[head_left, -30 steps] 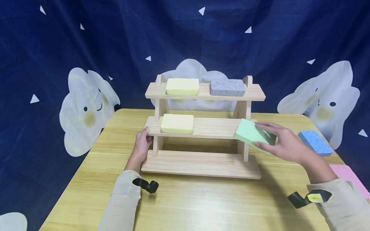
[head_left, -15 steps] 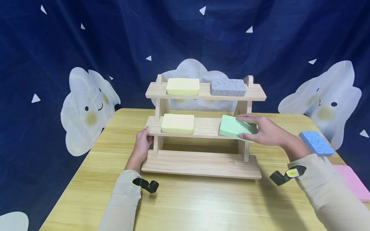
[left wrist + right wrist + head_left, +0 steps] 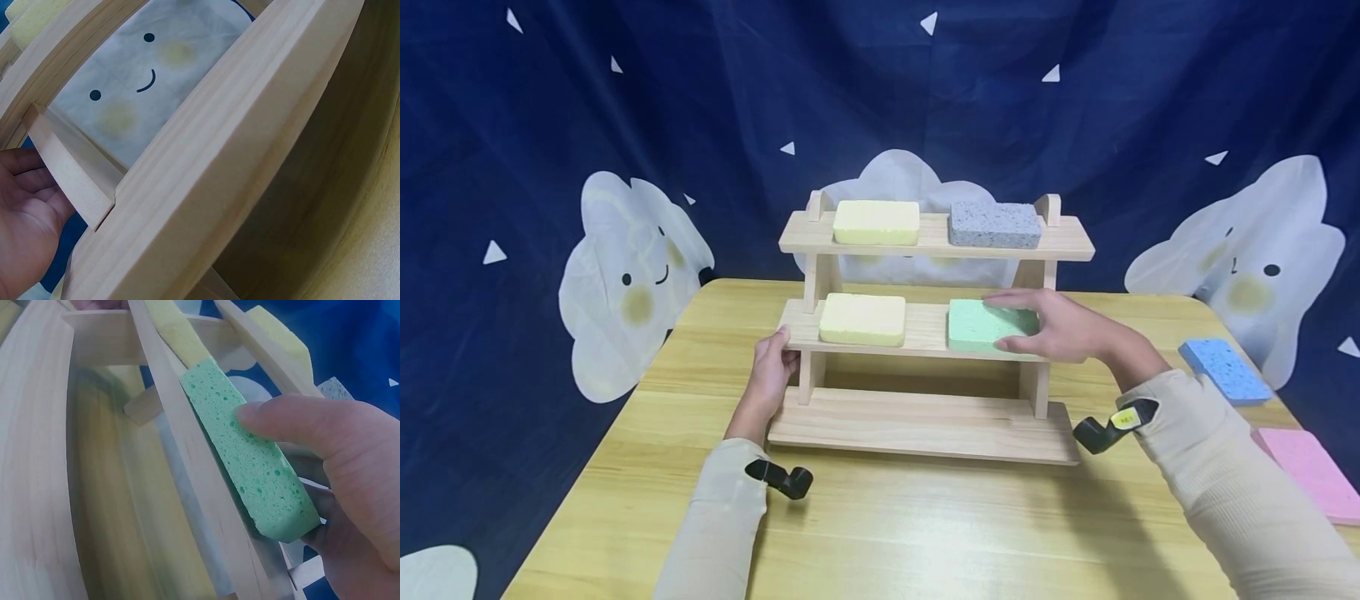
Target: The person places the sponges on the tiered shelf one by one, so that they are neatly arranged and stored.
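My right hand [image 3: 1060,323] pinches a green sponge [image 3: 972,325] between thumb and fingers, at the right part of the middle shelf of a three-tier wooden rack [image 3: 925,423]. In the right wrist view the thumb presses the porous front side of the green sponge [image 3: 231,450], which lies along the shelf. My left hand [image 3: 767,375] grips the left end of that same shelf; in the left wrist view its curled fingers are partly behind the rack's side piece. A yellow sponge [image 3: 862,320] lies on the middle shelf, left of the green one, with a gap between them.
Another yellow sponge [image 3: 876,222] and a speckled grey sponge [image 3: 995,225] lie on the top shelf. On the table [image 3: 880,533], a blue sponge [image 3: 1225,370] and a pink piece [image 3: 1311,473] lie to the right. A dark blue curtain [image 3: 880,75] hangs behind.
My right hand has moved left with the green sponge, from off the shelf's right end onto the middle shelf, and the sponge has straightened. My left hand has kept its grip.
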`<state>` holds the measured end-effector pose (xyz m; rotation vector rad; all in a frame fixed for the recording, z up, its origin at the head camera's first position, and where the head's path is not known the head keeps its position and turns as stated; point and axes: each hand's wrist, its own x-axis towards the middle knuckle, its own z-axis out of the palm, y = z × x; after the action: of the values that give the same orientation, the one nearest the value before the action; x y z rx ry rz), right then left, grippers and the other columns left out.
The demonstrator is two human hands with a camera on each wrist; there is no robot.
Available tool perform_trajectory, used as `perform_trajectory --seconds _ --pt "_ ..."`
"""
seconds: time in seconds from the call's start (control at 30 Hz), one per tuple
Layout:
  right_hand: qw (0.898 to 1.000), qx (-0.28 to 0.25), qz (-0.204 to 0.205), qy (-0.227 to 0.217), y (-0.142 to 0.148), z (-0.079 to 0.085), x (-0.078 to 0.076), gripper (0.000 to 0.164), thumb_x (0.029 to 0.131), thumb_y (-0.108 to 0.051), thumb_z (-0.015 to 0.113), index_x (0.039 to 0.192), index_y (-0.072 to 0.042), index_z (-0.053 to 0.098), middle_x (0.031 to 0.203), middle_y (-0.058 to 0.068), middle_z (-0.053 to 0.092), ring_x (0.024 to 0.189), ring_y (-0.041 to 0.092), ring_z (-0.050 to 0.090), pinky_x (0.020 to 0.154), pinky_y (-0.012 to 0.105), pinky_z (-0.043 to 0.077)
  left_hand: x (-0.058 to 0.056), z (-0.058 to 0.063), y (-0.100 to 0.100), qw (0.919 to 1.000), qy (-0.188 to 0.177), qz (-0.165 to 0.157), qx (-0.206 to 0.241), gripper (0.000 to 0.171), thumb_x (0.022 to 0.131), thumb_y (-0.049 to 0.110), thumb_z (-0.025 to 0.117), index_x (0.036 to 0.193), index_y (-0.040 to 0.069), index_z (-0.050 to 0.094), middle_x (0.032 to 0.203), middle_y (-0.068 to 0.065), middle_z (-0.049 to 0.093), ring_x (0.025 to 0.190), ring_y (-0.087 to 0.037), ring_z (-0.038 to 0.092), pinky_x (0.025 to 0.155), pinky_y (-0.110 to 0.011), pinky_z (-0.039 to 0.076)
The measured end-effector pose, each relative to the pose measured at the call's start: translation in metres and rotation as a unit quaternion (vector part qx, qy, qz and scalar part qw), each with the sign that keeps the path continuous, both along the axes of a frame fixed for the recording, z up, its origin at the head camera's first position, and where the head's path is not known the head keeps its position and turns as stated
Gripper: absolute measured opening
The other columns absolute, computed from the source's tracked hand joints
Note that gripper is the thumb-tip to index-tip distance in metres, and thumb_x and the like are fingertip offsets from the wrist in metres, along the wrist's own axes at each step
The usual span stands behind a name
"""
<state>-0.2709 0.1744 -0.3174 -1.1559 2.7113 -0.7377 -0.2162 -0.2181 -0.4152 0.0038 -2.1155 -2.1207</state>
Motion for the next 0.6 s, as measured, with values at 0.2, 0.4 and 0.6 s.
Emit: perform_trajectory --seconds 0.2,0.4,0.6 --pt "1.000 0.001 0.005 -0.016 -0.0017 -0.0003 -0.0036 0.058 0.084 -0.025 0.070 0.135 -0.006 0.050 0.141 0.015 0.046 0.132 0.036 0.038 0.106 0.053 0.029 -0.0013 0.0008 0.0001 0.9993 -0.035 0.008 -0.004 0.053 0.103 0.031 0.022 0.124 -0.011 0.046 0.094 -0.005 0.044 0.085 -0.015 0.044 0.080 -0.024 0.041" --pt "1.000 -0.015 0.005 -0.020 -0.0010 -0.0028 -0.0077 0.057 0.082 -0.022 0.071 0.133 -0.005 0.052 0.139 0.016 0.048 0.130 0.036 0.040 0.104 0.054 0.031 -0.0008 0.0031 0.0007 0.9993 -0.038 0.008 0.002 0.053 0.103 0.031 0.022 0.125 -0.011 0.046 0.097 -0.006 0.046 0.088 -0.014 0.048 0.083 -0.023 0.043" --pt "0.999 -0.019 0.003 -0.030 -0.0006 -0.0043 -0.0097 0.058 0.082 -0.022 0.072 0.133 -0.007 0.052 0.140 0.015 0.047 0.130 0.034 0.041 0.104 0.051 0.032 -0.0012 0.0029 0.0008 0.9993 -0.037 0.009 0.004 0.053 0.103 0.030 0.023 0.125 -0.011 0.046 0.098 -0.007 0.047 0.087 -0.012 0.049 0.083 -0.023 0.044"
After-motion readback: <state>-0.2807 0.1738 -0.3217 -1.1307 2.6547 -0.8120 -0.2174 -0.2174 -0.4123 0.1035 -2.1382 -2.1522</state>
